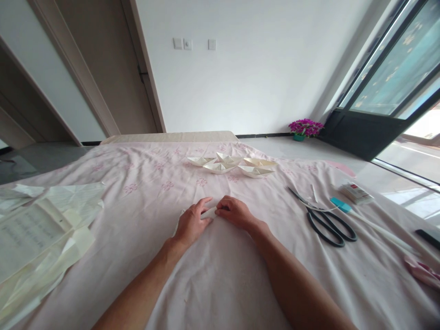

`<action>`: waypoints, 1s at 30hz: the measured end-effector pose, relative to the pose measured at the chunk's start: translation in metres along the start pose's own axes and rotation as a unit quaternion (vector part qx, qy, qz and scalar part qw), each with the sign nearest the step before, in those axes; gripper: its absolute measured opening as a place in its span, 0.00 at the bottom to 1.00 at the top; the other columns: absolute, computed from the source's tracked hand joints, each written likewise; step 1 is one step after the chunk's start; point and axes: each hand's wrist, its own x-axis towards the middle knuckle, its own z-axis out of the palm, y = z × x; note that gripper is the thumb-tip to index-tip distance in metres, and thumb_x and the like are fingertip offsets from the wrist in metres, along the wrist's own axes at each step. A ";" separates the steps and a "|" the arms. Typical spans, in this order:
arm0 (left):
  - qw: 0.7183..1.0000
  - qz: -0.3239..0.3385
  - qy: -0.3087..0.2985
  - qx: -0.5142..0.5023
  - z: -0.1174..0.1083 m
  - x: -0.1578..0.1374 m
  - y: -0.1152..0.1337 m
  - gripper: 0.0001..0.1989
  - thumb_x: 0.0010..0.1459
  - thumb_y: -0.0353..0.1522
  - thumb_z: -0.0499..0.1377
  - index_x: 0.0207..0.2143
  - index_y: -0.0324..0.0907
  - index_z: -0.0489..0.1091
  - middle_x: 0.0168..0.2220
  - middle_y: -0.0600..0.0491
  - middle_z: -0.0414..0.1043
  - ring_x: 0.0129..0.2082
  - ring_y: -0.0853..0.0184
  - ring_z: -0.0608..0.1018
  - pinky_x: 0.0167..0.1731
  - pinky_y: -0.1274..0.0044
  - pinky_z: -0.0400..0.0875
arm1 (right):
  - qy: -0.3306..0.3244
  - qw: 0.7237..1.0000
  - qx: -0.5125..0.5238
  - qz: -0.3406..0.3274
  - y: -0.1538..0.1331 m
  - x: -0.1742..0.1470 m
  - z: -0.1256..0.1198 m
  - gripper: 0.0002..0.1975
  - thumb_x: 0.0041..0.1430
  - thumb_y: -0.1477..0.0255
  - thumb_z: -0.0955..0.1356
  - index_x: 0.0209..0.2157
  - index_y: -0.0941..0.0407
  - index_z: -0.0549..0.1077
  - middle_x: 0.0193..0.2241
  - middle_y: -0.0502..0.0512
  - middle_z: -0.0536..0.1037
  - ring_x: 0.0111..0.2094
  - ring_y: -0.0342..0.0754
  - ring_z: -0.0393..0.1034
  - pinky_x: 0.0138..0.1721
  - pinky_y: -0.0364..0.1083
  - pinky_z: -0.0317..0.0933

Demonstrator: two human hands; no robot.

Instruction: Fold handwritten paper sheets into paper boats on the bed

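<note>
A piece of folded white paper (209, 213) lies on the pink cloth, mostly covered by my two hands. My left hand (192, 220) rests over its left part, thumb and forefinger spread apart with paper showing between them. At the paper's right end is my right hand (236, 212), its fingers curled and pinching the edge. Farther out on the cloth sits a cluster of several folded paper boats (220, 167). Off to the left lies a loose stack of paper sheets (37, 229), some of them printed and crumpled.
Black-handled scissors (326, 222) lie open on the right of the cloth (137, 220). Near them are a brush with a blue head (341, 205), a small white box (355, 193) and a dark object (428, 238). Purple flowers (305, 127) stand on the floor by the wall.
</note>
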 end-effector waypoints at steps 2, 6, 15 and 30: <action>1.000 -0.019 0.007 -0.014 0.001 -0.001 -0.001 0.31 0.50 0.27 0.61 0.56 0.52 0.60 0.42 0.56 0.77 0.41 0.64 0.78 0.40 0.75 0.70 | 0.014 1.000 0.012 0.003 0.000 -0.001 0.001 0.05 0.54 0.69 0.68 0.31 0.54 0.75 0.32 0.48 0.73 0.31 0.41 0.66 0.32 0.39 0.54; 0.998 -0.045 0.011 -0.037 0.002 -0.001 -0.003 0.28 0.52 0.30 0.61 0.56 0.51 0.61 0.40 0.57 0.78 0.40 0.64 0.79 0.39 0.75 0.70 | 0.044 0.998 0.049 0.013 0.000 -0.003 0.002 0.05 0.54 0.70 0.68 0.31 0.55 0.76 0.32 0.49 0.73 0.30 0.40 0.66 0.33 0.40 0.57; 0.995 -0.059 0.024 -0.070 0.004 0.000 -0.006 0.30 0.50 0.30 0.61 0.57 0.48 0.60 0.39 0.55 0.79 0.40 0.64 0.79 0.39 0.75 0.71 | 0.080 0.991 0.098 -0.032 0.005 -0.008 0.006 0.05 0.54 0.72 0.69 0.31 0.53 0.79 0.34 0.51 0.76 0.33 0.43 0.70 0.37 0.41 0.62; 0.992 -0.044 0.029 -0.110 0.005 -0.001 -0.008 0.30 0.52 0.31 0.61 0.58 0.47 0.59 0.39 0.54 0.79 0.42 0.65 0.79 0.43 0.75 0.70 | 0.046 0.998 0.044 -0.026 -0.004 -0.011 0.004 0.07 0.54 0.69 0.70 0.36 0.50 0.79 0.38 0.48 0.79 0.39 0.44 0.72 0.41 0.40 0.61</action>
